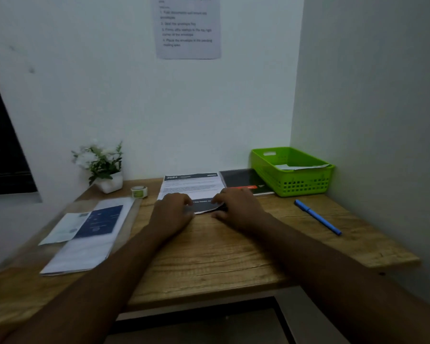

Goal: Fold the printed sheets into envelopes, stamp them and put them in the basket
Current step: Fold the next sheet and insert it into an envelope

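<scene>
Wooden desk (pixel 209 256), contents listed from left to right.

Stack of papers and envelopes (pixel 85 239), near left edge: white sheets, one with a dark blue panel; blurred, count not legible. Judged to be the supply yet to be worked.

Potted white flowers (pixel 102 165), against the wall. Roll of green stickers (pixel 139 191), just beside the pot; presumably the stamps, none seen applied.

Left hand (pixel 171 214), palm down, fingers curled onto the near left corner of the printed sheet (pixel 191 187). The sheet lies at centre-back of the desk: white, dark header band, grey text, a dark strip along its near edge, which is lifted slightly.

Right hand (pixel 236 207), pinching that same near edge at the right corner. Judged: first fold starting; no crease visible.

Dark booklet (pixel 243 181), touching the sheet's right side.

Green basket (pixel 291 170), back right corner, already holding at least one pale flat piece; whether stamped cannot be told. Folding, stamping and depositing remain for the present sheet.

Blue pen (pixel 317 216), lying loose at right.
</scene>
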`<state>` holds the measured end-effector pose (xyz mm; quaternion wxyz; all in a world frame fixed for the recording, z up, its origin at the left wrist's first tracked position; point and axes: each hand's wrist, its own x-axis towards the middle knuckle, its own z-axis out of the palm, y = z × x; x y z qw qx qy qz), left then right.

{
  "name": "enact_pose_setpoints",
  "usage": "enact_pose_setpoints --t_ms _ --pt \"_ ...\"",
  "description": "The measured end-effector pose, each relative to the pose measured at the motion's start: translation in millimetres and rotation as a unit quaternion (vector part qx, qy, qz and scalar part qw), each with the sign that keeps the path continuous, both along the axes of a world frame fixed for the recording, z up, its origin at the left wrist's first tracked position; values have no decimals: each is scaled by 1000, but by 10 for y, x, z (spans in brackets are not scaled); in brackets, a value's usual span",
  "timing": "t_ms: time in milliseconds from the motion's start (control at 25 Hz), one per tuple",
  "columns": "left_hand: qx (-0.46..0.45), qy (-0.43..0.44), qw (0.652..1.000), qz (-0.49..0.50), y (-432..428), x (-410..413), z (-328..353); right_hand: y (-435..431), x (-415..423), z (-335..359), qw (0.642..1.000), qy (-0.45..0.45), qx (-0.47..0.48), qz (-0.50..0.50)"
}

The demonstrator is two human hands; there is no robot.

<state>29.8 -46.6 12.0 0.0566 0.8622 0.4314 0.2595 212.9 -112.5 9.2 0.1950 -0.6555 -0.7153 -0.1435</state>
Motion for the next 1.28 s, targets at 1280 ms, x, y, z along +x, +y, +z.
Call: enact_pose_setpoints --t_ms 1280 --pt "17 -4 993 -118 138 -453 -171 -436 -209 169 984 47 174 -1"
